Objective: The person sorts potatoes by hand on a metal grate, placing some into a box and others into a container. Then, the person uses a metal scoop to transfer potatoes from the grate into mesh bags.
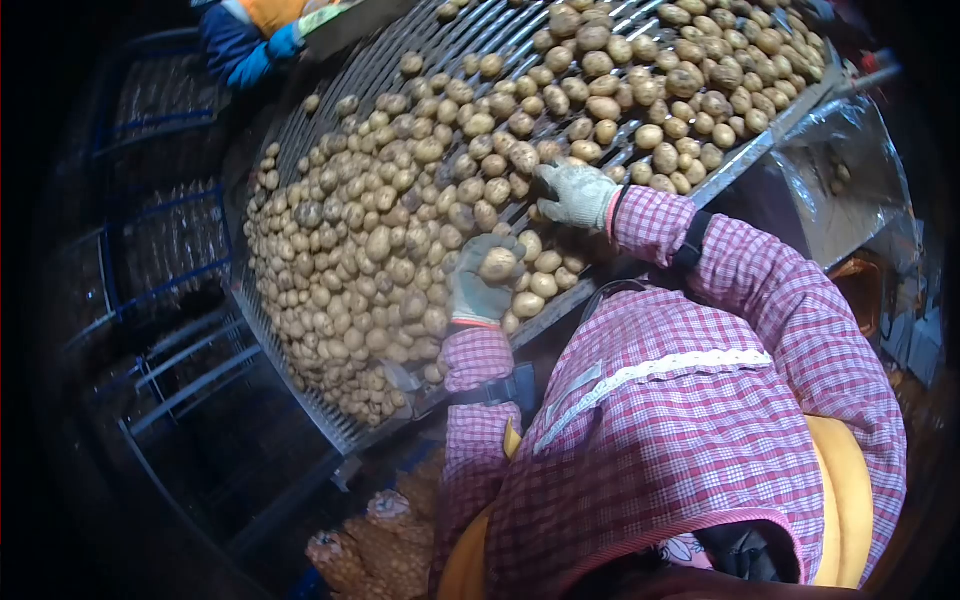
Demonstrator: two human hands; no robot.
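Potatoes [380, 240] of mixed size cover a sloping rack of metal bars [460, 45]. My left hand [474, 292], in a grey-green work glove, is closed around one potato [497, 264] near the rack's front edge, its fingers curled over the far side. Farther right, my right hand [580, 196] wears a pale glove and reaches palm down over the potatoes. Its thumb and fingers are apart, the fingertips close to or touching potatoes; nothing shows in its grip. A strip of bars lies bare between the two hands.
A metal rail [750, 150] borders the rack on my side. Across it, at the top left, is another person's blue-gloved hand [284, 42]. Filled net sacks [375, 550] lie on the floor at lower left. A shiny sheet-covered box [845, 175] stands at right.
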